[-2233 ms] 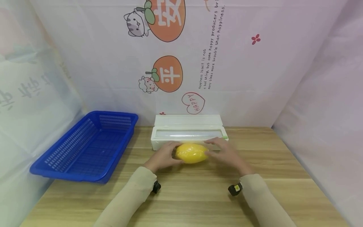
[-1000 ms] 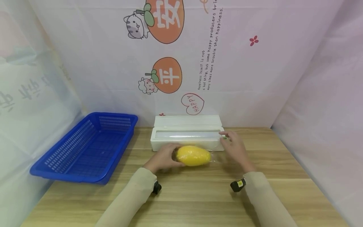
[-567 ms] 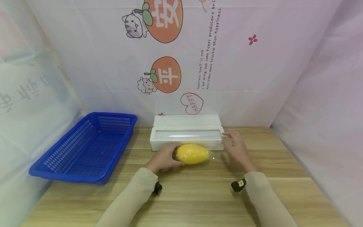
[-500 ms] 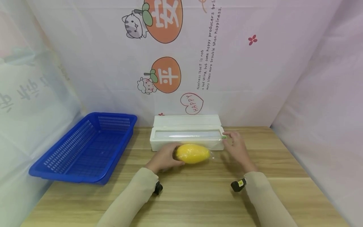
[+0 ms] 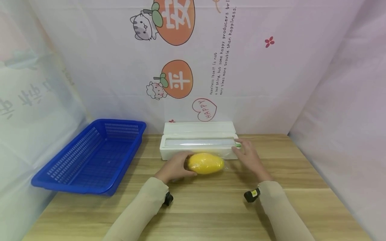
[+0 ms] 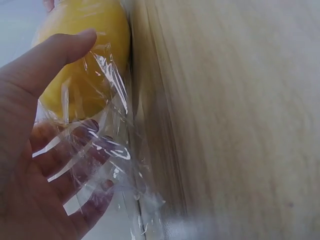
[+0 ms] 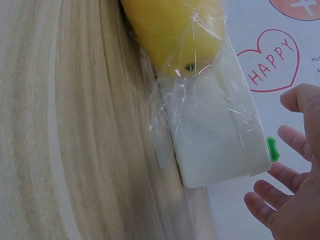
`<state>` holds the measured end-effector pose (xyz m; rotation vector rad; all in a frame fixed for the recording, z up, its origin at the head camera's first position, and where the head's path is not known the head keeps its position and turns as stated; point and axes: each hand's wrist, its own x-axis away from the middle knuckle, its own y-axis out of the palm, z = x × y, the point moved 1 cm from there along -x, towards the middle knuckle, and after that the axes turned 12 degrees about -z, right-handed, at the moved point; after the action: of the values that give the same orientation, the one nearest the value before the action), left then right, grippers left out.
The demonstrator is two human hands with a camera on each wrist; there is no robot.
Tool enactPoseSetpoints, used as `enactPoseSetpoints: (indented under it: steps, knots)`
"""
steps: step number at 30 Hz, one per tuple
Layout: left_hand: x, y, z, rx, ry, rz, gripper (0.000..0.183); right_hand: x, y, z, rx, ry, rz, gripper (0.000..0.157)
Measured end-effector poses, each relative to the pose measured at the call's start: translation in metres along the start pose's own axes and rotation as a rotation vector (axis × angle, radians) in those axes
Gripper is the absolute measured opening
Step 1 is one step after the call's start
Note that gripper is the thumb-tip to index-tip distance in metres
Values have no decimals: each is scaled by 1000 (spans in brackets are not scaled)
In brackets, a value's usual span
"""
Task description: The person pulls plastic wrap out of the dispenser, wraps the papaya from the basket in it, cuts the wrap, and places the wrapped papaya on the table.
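One wooden table point(image 5: 205, 211). One blue basket point(image 5: 96, 164), left side, unmoved. One white box point(image 5: 197, 149), unmoved, lid point(image 5: 199, 128) raised; yellow fruit point(image 5: 206, 164) hides part of front. Two hands: left hand point(image 5: 175, 166) curved round fruit's left end; right hand point(image 5: 248, 157), earlier at fruit, now beside box's right end, fingers apart, nothing gripped. One fruit, film-wrapped. One green tab point(image 7: 272, 149), box end.

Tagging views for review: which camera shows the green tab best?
The right wrist view: the green tab appears largest there, projecting from the white box. The head view shows only a small sliver beside the right hand; the left wrist view doesn't show it.
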<state>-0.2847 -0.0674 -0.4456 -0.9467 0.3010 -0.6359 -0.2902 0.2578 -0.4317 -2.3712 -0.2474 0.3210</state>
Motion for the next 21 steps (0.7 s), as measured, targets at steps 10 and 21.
enactPoseSetpoints:
  steps: [10, 21]
  knots:
    - [6, -1, 2, 1, 14, -14, 85, 2, 3, -2, -9, 26, -40, 57]
    - [3, -33, 38, -153, -15, 14, 78, 0, 1, 7, -114, 140, -84, 80]
